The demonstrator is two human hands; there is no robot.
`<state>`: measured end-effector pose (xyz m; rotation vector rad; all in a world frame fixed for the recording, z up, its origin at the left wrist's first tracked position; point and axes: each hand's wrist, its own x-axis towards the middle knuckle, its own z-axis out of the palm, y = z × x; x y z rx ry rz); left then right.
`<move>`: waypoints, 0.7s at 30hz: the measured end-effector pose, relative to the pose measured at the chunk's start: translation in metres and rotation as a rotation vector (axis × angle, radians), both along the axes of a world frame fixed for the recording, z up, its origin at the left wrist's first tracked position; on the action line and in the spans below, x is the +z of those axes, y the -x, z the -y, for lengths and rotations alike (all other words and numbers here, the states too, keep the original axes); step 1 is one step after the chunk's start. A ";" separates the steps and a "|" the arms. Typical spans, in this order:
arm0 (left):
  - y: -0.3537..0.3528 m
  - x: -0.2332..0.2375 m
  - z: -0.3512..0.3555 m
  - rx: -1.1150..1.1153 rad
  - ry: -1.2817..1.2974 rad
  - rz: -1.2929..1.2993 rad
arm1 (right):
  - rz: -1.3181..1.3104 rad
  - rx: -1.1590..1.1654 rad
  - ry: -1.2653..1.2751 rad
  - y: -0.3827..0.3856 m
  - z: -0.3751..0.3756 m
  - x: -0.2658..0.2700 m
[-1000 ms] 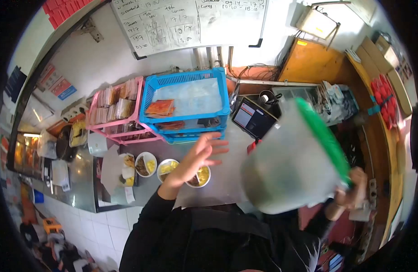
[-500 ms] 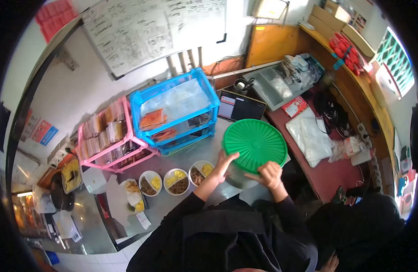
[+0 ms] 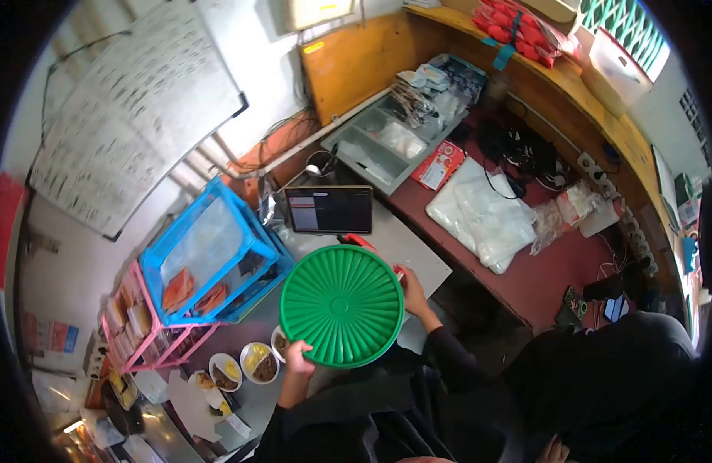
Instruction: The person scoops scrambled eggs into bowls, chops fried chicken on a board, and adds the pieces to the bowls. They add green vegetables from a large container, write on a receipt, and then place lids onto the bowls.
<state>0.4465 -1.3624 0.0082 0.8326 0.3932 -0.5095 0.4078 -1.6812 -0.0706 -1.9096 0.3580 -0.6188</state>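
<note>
I hold the green lid (image 3: 342, 305) flat above the steel counter (image 3: 417, 251), my left hand (image 3: 298, 357) curled around its near-left rim and my right hand (image 3: 412, 289) gripping its right edge, with the tablet (image 3: 329, 209) just beyond it and the blue basket (image 3: 209, 258) beside it.

Loose black long-sleeved top, soft folds across the chest and shoulders; plain black sleeves running down both forearms to the wrists; left hand (image 3: 298, 357) and right hand (image 3: 412, 288) bare beyond the cuffs
</note>
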 end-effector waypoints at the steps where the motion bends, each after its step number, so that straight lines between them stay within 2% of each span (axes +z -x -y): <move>1: 0.001 0.005 -0.003 -0.026 -0.028 -0.036 | 0.008 -0.040 0.049 -0.009 -0.002 -0.011; 4: -0.002 -0.006 -0.014 -0.105 -0.042 -0.032 | 0.004 -0.118 0.184 -0.020 0.007 -0.036; 7: -0.005 0.000 -0.011 -0.117 -0.033 0.027 | 0.020 -0.150 0.307 -0.018 0.010 -0.029; 10: -0.006 -0.014 -0.017 -0.137 -0.064 0.055 | -0.006 -0.195 0.281 -0.016 0.008 -0.029; 14: -0.007 0.024 0.012 -0.081 -0.109 0.065 | -0.001 -0.275 0.310 -0.013 0.007 -0.024; 17: -0.022 0.022 0.009 -0.159 -0.117 0.107 | -0.011 -0.295 0.356 -0.005 0.011 -0.018; 20: -0.049 0.016 -0.001 -0.328 -0.078 0.041 | -0.051 -0.281 0.359 -0.003 0.020 -0.018; 21: -0.057 0.015 0.000 -0.325 -0.143 0.096 | -0.061 -0.262 0.348 -0.003 0.026 -0.017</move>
